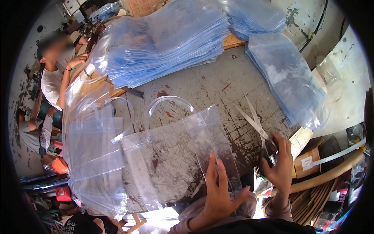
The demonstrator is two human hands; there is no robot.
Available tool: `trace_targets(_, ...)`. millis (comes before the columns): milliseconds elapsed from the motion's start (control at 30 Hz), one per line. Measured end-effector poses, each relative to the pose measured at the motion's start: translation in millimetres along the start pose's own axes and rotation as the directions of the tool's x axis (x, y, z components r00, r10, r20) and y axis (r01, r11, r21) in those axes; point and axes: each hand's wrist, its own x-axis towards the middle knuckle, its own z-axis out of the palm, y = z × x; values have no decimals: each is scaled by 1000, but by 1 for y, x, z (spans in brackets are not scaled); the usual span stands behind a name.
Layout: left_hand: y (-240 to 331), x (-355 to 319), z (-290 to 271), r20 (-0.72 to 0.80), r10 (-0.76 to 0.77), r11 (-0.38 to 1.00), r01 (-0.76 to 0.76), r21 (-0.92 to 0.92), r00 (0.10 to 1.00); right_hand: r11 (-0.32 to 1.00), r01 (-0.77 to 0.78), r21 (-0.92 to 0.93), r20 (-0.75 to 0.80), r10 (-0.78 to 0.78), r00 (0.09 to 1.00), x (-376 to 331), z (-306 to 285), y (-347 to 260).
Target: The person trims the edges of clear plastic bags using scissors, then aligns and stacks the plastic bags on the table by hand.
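Observation:
A clear plastic bag with a curved clear handle lies flat near the front of the worn table. My left hand rests on the folded right side of this bag, its fingers stretched out and its thumb apart. To the right, my right hand holds a pair of scissors by the dark handles. The scissors' blades are spread and point away from me, over the scratched tabletop. Left of the flat bag lies a pile of similar clear bags with loop handles.
Tall stacks of bluish plastic sheets cover the table's far side, with another stack at the right. A cardboard box stands below the right edge. At the far left sits a person; a dark cap shows at the lower left.

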Motion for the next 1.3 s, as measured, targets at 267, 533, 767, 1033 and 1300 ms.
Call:
trace_targets(267,-4,-2,-10,96,-7,999,4,34,995,961,123,-246,-91,-149,985,15,16,-4)
trace_targets(533,-6,-2,-10,70,24,999,-26,28,997,945,136,-298,-58,-160,985,13,16,-7)
trace_targets(767,-2,-2,-11,82,14,1000,-14,-2,997,944,320,-84,36,-318,948,17,9,-27)
trace_targets(1033,-4,0,-10,72,23,1000,-23,7,997,439,898,21,-54,-897,439,42,24,-25)
trace_targets(1300,-5,-1,-11,106,30,1000,-30,6,994,481,876,-23,1,-876,482,38,28,-23)
